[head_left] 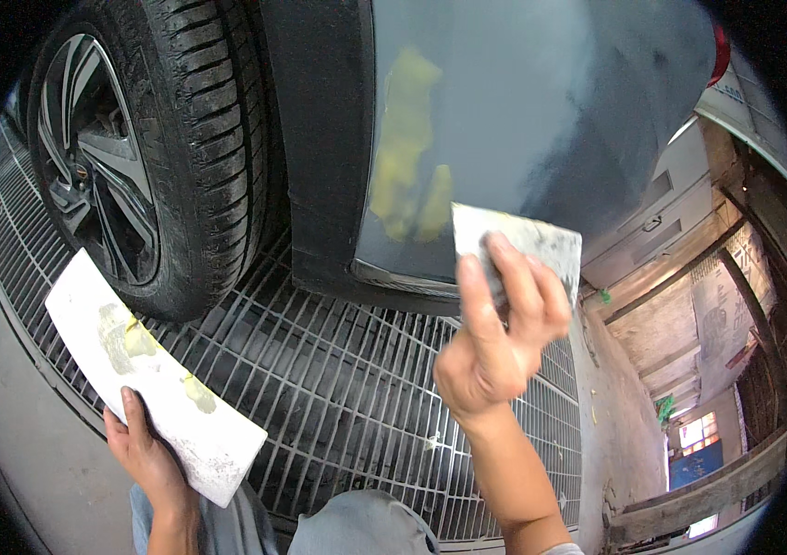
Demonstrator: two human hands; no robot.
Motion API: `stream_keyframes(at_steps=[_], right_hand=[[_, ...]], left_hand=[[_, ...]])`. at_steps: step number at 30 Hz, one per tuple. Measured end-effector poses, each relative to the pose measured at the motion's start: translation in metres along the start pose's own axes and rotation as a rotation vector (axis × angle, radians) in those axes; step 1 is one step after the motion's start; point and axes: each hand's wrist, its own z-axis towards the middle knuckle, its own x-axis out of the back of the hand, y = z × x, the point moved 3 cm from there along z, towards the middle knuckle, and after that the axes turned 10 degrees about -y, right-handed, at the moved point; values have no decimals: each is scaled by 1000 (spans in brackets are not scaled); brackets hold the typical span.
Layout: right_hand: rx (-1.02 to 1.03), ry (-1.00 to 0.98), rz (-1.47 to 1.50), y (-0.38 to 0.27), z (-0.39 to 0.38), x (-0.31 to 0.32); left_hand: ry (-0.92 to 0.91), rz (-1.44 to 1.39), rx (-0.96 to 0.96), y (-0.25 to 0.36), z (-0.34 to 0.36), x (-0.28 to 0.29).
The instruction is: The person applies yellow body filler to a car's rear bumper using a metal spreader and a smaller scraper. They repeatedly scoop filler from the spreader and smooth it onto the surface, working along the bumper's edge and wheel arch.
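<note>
A flat spreader with a grey-smeared face (555,242) is gripped in my right hand (509,333), fingers pressed on its near side. Its upper left corner lies over the grey car body panel (504,111), close to a patch of yellow-green filler (403,166); whether it touches the panel I cannot tell. My left hand (148,453) holds a long white board (195,439) by its near edge, thumb on top. Dabs of yellowish and grey-green filler (139,340) sit on the board.
A car wheel with a black tyre (213,139) stands at the left, beside dark wheel-arch trim (324,139). Beneath the car is a metal floor grating (338,388). My knees (361,527) are at the lower edge. Grey cabinets (652,213) and timber beams (708,495) stand at the right.
</note>
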Motion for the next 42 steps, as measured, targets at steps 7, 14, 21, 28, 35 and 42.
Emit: stream_keyframes(at_steps=[7, 14, 21, 28, 35, 42], right_hand=[[110, 7, -51, -3, 31, -16], [115, -20, -67, 6, 38, -15], [133, -24, -32, 2, 34, -7], [115, -13, -53, 3, 44, -12], [62, -68, -46, 0, 30, -15], [45, -70, -29, 0, 6, -24]], left_hand=[[-31, -49, -52, 2, -2, -2], [-47, -37, -14, -5, 0, 4], [-43, -70, -43, -5, 1, 0], [-28, -48, -23, -7, 1, 1], [-43, -51, -35, -10, 6, 4], [-44, -83, -19, -11, 5, 5]])
